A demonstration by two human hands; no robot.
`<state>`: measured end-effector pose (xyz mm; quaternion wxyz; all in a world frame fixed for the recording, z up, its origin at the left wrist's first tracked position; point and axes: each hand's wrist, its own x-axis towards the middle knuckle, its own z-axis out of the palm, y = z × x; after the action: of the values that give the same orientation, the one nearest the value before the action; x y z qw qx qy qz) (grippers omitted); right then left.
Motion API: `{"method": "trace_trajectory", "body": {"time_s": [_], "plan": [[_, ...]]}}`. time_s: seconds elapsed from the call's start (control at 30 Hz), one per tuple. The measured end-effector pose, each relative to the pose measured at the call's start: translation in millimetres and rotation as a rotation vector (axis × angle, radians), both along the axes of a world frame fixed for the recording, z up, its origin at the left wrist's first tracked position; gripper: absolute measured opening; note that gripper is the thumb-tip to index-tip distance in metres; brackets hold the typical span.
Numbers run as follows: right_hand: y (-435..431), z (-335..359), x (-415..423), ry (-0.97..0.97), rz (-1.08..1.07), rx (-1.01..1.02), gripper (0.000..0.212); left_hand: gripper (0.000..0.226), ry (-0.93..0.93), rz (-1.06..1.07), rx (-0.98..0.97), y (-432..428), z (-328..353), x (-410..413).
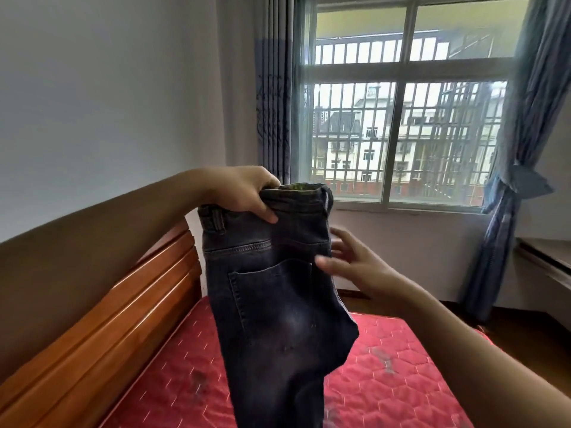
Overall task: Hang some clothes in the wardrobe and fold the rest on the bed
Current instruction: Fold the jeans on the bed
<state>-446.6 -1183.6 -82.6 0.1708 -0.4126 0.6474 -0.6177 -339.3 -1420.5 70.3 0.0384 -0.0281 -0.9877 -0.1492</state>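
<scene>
A pair of dark grey jeans (278, 304) hangs upright in front of me over the bed, back pocket facing me, legs dropping out of the bottom of the view. My left hand (244, 188) grips the waistband at its top left corner. My right hand (352, 261) is at the right edge of the jeans beside the pocket, fingers spread and blurred, touching or almost touching the cloth without gripping it. The wardrobe is out of view.
Below lies a bed with a red quilted mattress (386, 375) and a wooden headboard (123, 313) on the left. A barred window (401, 134) with blue curtains (509, 180) fills the far wall. A desk edge (547, 257) juts in at the right.
</scene>
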Motion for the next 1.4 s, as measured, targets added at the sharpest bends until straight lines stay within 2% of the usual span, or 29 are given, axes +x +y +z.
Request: {"method": "trace_trajectory", "body": {"time_s": [0.03, 0.13, 0.27, 0.37, 0.43, 0.57, 0.63, 0.73, 0.87, 0.97, 1.1, 1.17, 1.23, 1.33, 1.4], "plan": [[-9.6, 15.5, 6.2, 0.049, 0.013, -0.089, 0.054, 0.018, 0.004, -0.011, -0.008, 5.4, -0.9, -1.9], [-24.5, 38.7, 15.9, 0.192, -0.14, -0.233, 0.024, 0.021, 0.02, -0.02, 0.005, 10.2, -2.0, 2.9], [-20.3, 34.6, 18.1, 0.11, -0.164, -0.301, 0.019, 0.026, -0.101, 0.023, 0.082, -14.1, -4.4, 32.3], [-17.3, 34.8, 26.4, 0.035, -0.158, -0.323, 0.018, 0.03, -0.086, 0.049, 0.305, -35.3, -21.3, 56.8], [-11.7, 33.0, 35.6, 0.015, -0.166, -0.338, 0.019, 0.035, 0.004, 0.022, 0.527, -41.4, -38.4, 71.1], [7.8, 33.6, 58.3, -0.163, -0.177, -0.388, 0.016, 0.045, 0.351, -0.043, 0.986, -22.2, -73.4, 92.8], [19.2, 40.1, 68.6, -0.178, -0.193, -0.399, 0.014, 0.046, 0.501, -0.088, 1.16, 1.7, -80.0, 98.2], [39.3, 57.8, 85.9, -0.145, -0.216, -0.423, 0.017, 0.04, 0.662, -0.132, 1.284, 38.6, -72.0, 108.6], [69.9, 81.1, 108.0, -0.083, -0.189, -0.452, 0.018, 0.025, 0.727, -0.245, 1.344, 68.9, -46.6, 126.3], [82.6, 89.6, 116.0, -0.032, -0.161, -0.468, 0.032, 0.019, 0.707, -0.344, 1.347, 70.7, -33.1, 128.4], [78.1, 76.4, 96.2, -0.082, -0.16, -0.446, 0.024, 0.024, 0.624, -0.307, 1.308, 59.0, -47.7, 104.5], [72.1, 55.8, 72.0, -0.119, -0.187, -0.396, 0.017, 0.03, 0.603, -0.199, 1.104, 46.9, -71.5, 83.1], [67.0, 23.0, 44.0, -0.121, -0.233, -0.277, 0.021, 0.041, 0.518, -0.095, 0.793, 29.9, -103.7, 58.5], [59.8, -44.8, 7.6, -0.022, -0.249, 0.015, 0.034, 0.057, 0.24, 0.02, 0.401, 6.7, -167.3, 24.7], [54.9, -101.4, -11.0, 0.024, -0.251, 0.237, 0.032, 0.06, 0.086, 0.064, 0.297, 1.3, -221.2, 9.7]]}}
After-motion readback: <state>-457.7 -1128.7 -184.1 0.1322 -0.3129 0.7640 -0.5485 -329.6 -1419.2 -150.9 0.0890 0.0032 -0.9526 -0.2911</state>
